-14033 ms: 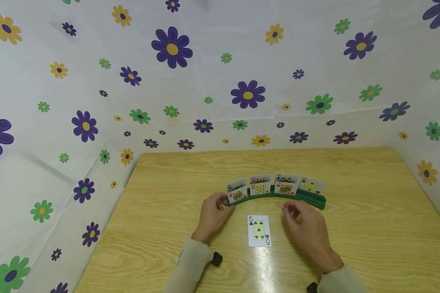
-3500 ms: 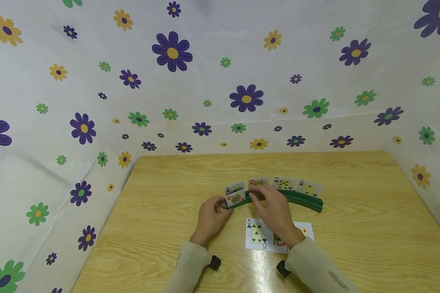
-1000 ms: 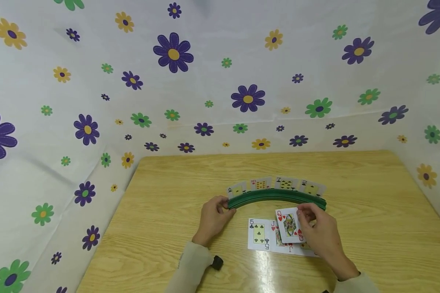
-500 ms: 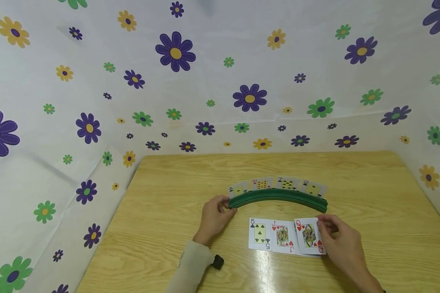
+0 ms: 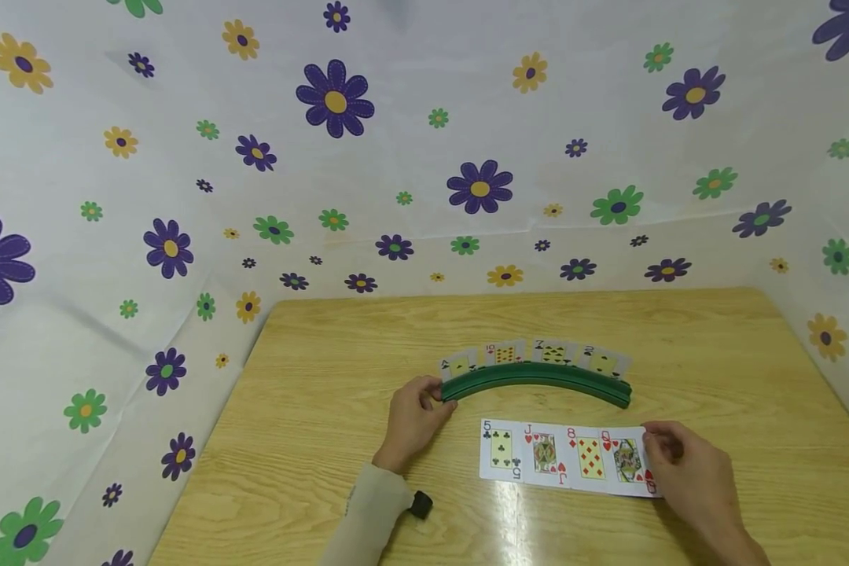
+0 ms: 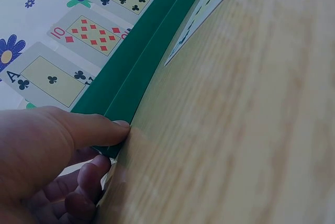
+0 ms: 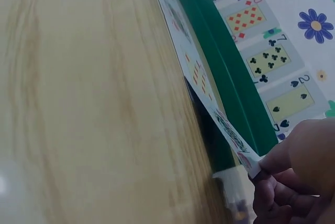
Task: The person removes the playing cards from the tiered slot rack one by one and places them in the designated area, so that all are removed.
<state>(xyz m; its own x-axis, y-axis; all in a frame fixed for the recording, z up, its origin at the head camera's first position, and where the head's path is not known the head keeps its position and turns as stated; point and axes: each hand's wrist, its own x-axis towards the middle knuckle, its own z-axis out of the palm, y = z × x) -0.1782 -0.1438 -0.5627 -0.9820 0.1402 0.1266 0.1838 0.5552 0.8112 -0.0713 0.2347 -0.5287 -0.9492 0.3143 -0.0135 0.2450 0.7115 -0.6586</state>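
Note:
A curved green card holder stands on the table with the ace of clubs, ten of diamonds, seven of clubs and two of spades upright in its rear slot. My left hand grips its left end, thumb on the front face. In front lies a row of face-up playing cards: five of clubs, jack of hearts, eight of diamonds and, rightmost, the queen of hearts. My right hand pinches the queen's right edge, which tilts up from the table in the right wrist view.
The wooden table reaches back to white flowered cloth hung behind and at both sides. A black strap piece sits at the left sleeve.
Since the first frame the jack, eight and queen have left the holder's front slot and joined the five in a row. Lately my right hand slid the queen rightward off the eight.

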